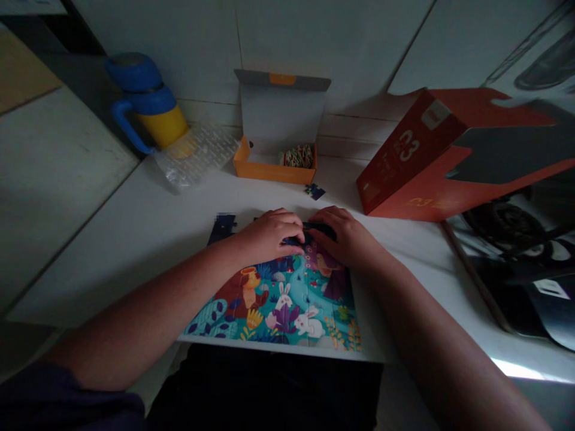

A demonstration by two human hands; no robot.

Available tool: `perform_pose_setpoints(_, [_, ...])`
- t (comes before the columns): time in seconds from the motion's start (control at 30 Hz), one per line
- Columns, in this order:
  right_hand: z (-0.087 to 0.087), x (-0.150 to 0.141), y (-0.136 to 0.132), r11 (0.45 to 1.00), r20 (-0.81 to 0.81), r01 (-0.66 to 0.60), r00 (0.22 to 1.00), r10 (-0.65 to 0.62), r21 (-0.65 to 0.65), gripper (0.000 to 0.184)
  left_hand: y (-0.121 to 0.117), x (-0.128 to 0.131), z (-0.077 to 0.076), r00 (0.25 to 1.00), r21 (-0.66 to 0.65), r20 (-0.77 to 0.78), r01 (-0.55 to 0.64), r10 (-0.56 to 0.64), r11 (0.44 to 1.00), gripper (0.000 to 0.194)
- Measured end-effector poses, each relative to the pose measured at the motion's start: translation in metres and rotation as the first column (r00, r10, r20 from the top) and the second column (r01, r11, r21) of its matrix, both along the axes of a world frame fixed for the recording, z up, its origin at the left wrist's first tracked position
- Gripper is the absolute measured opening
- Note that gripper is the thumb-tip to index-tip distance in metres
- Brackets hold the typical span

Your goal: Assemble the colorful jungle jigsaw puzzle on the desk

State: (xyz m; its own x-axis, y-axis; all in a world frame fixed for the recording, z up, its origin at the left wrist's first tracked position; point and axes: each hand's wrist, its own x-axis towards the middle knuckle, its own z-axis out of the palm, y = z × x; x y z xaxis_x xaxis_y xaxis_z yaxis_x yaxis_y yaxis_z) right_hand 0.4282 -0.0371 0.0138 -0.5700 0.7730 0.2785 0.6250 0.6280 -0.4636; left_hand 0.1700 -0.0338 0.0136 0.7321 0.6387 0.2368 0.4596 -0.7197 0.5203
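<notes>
A jigsaw puzzle [291,299] with rabbits, a bear and plants lies on the white surface in front of me, mostly joined. At its upper edge my left hand [276,234] bends its fingers and thumb around a dark blue puzzle piece [294,240]. Close beside it, my right hand [344,236] curls over the upper right part, thumb and fingers closed on another dark piece, partly hidden. Dark pieces [223,226] form the upper left corner of the puzzle. A loose puzzle piece [315,191] lies beyond my hands.
An open orange box [275,172] holding a patterned packet [297,157] stands at the back. Left of it are crumpled clear plastic [193,158] and a blue and yellow jug [155,114]. A large red box [399,155] stands right, near a black gas stove [516,263].
</notes>
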Motion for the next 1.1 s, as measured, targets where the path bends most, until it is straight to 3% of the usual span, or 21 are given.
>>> perform_pose_setpoints(0.4, [-0.005,0.001,0.001,1.000,-0.007,0.009,1.000,-0.008,0.028,0.025,-0.005,0.000,0.005,0.988,0.109,-0.129,0.094,-0.080,0.990,0.017])
perform_pose_setpoints(0.67, [-0.023,0.000,0.010,0.977,0.054,0.149,0.986,-0.159,0.154,0.048,-0.006,0.000,0.006,0.989,0.107,-0.120,0.100,-0.087,0.989,0.017])
perform_pose_setpoints(0.77, [-0.030,0.000,0.013,0.973,0.094,0.181,0.976,-0.196,0.144,0.057,-0.005,0.000,0.005,0.992,0.108,-0.088,0.098,-0.089,0.989,0.014])
perform_pose_setpoints(0.97, [-0.029,0.001,0.011,0.983,0.156,0.160,0.972,-0.173,0.092,0.062,0.000,-0.002,0.004,0.995,0.140,-0.056,0.085,-0.078,0.986,0.018])
perform_pose_setpoints(1.1, [-0.024,-0.002,0.008,0.993,0.169,0.101,0.980,-0.109,0.059,0.067,0.006,-0.006,0.004,0.998,0.196,-0.059,-0.012,0.024,0.980,0.020])
